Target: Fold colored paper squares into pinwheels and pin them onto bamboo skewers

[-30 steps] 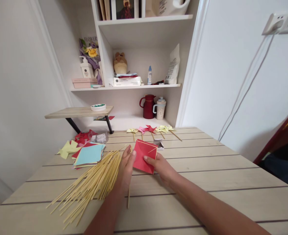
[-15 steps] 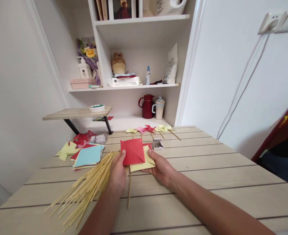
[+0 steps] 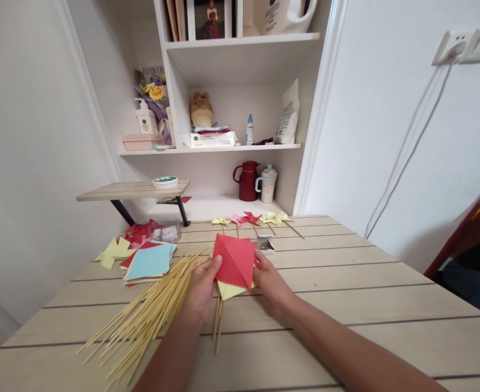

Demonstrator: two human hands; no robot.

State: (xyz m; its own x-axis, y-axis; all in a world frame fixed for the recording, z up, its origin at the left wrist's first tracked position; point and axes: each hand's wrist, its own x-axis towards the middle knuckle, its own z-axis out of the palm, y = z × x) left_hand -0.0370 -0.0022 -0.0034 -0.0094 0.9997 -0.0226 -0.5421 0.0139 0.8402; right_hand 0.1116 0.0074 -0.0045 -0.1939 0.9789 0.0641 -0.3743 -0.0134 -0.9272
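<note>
A creased red paper square [image 3: 236, 262] lies on top of a yellow paper square [image 3: 229, 291], both held above the table. My left hand [image 3: 202, 288] pinches the left edge of the papers, its thumb pressed on the red one. On the right edge, my right hand [image 3: 270, 280] is closed on the papers, its fingers partly behind them. More red paper seems to show behind the top edge. Thin wooden sticks [image 3: 218, 326] poke out below the papers, their upper ends hidden. Left of my left hand lies a loose bundle of sticks [image 3: 153, 305].
Several paper pinwheels [image 3: 251, 218] lie at the table's back. A small open box [image 3: 265, 245] stands behind my right hand. Further left are a pile of coloured paper squares [image 3: 150, 261], folded paper pieces [image 3: 115, 251] and a small raised stand [image 3: 129, 190]. White shelves [image 3: 207, 151] rise behind.
The red square has shifted right and turned slightly, now covering most of the yellow one. My right hand has moved its grip to the right edge. The view has tilted slightly.
</note>
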